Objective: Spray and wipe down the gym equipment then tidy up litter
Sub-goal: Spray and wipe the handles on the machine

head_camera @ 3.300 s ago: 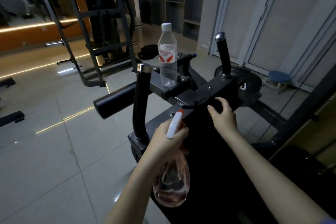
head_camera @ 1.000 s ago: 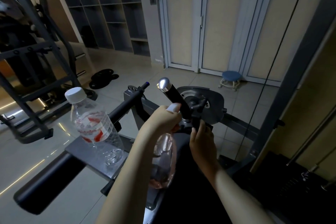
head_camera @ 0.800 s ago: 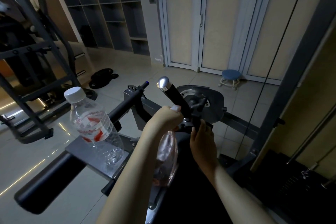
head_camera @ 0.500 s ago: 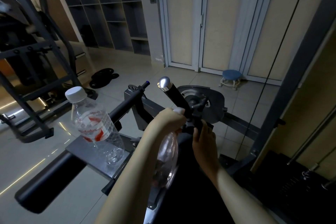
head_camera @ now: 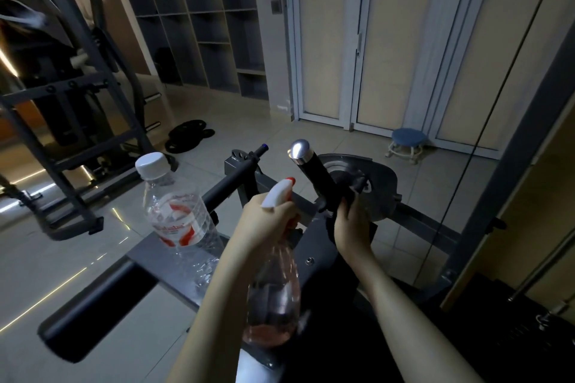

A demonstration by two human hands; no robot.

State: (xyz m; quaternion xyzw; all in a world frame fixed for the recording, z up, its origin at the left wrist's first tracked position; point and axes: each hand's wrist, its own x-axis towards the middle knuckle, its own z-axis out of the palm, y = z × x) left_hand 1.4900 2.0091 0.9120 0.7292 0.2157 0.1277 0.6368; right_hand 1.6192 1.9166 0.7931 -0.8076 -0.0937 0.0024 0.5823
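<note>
Plastic water bottle (head_camera: pixel 177 221) at edge of grey plate (head_camera: pixel 155 261)

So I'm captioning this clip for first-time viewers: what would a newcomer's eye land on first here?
The pink-tinted spray bottle gripped by the left hand sits dead centre. Just right of it, the right hand grips the base of the chrome-capped handle. At left, a clear water bottle with a red label stands on the machine's grey plate.
</note>
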